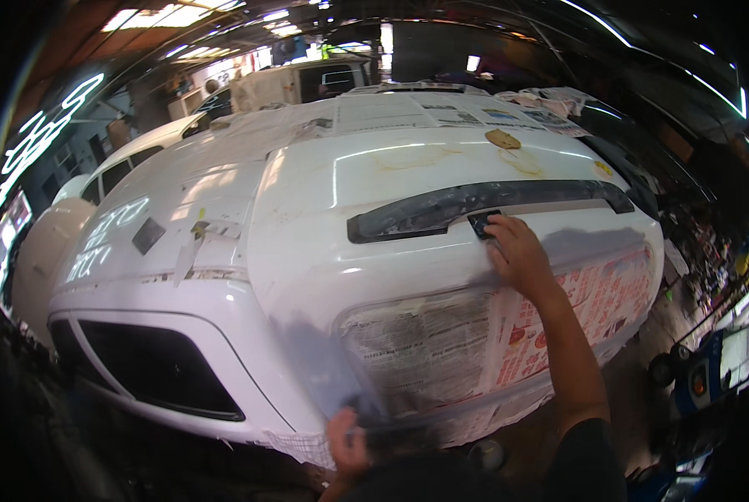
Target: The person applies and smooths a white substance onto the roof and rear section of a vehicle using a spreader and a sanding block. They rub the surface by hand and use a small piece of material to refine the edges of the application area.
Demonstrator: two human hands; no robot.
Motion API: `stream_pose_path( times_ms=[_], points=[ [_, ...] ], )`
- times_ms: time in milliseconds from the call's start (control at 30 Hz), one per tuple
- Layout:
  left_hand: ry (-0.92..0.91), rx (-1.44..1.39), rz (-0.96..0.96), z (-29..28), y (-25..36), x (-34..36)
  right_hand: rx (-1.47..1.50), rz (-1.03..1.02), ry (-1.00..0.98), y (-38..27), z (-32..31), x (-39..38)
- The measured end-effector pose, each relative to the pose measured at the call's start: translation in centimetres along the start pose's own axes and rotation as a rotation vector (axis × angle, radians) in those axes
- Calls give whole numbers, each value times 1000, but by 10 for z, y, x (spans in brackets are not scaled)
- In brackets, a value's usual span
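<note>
My right hand (518, 251) reaches over the rear of a white vehicle body (374, 171), its fingers closed on a small dark square pad (483, 223) that looks like sandpaper. The pad lies against the surface just below the long dark grey strip (483, 203) across the rear top. Low at the rear corner, my left hand (347, 439) is by the grey-primed edge; its fingers are blurred and partly lost in shadow. Printed newspaper (424, 351) and red-and-white paper (596, 297) cover the rear window area between my hands.
On the roof lie a dark square sheet (148, 236), a tan sheet (502, 139), and a torn paper strip with tape (190, 251). Newspaper (441, 115) covers the front part. Another white vehicle (127, 163) stands left; a blue machine (705, 376) stands at right.
</note>
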State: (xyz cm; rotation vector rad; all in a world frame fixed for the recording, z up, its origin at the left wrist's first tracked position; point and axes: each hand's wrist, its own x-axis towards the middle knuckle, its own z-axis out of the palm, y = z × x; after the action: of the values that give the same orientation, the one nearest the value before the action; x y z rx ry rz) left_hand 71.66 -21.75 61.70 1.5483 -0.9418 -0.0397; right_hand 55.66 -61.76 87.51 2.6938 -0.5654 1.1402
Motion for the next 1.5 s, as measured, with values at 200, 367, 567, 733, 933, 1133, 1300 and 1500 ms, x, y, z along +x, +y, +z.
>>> stream_pose_path(
  times_ms=[200,367,567,733,933,1133,1300,1500],
  points=[
    [-177,32,-74,12,35,-14,-41,-61,-31,26,9,15],
    [-205,16,-144,45,42,-20,-93,-114,206,38,-1,-8],
    [-643,-112,-401,82,17,-51,203,110,350,23,-70,-123],
    [-960,-117,-721,117,-4,-54,1250,991,398,9,-42,-334],
    [-1466,17,-736,200,-59,-105,1954,1946,488,-45,27,-574],
    [-1937,163,-354,279,-141,-222,1664,2275,321,-77,53,-687],
    [-2123,123,-72,313,-154,-293,1227,2214,-52,-90,119,-800],
    [-2046,80,126,316,-179,-323,493,2215,-519,-137,217,-918]
  ],
)
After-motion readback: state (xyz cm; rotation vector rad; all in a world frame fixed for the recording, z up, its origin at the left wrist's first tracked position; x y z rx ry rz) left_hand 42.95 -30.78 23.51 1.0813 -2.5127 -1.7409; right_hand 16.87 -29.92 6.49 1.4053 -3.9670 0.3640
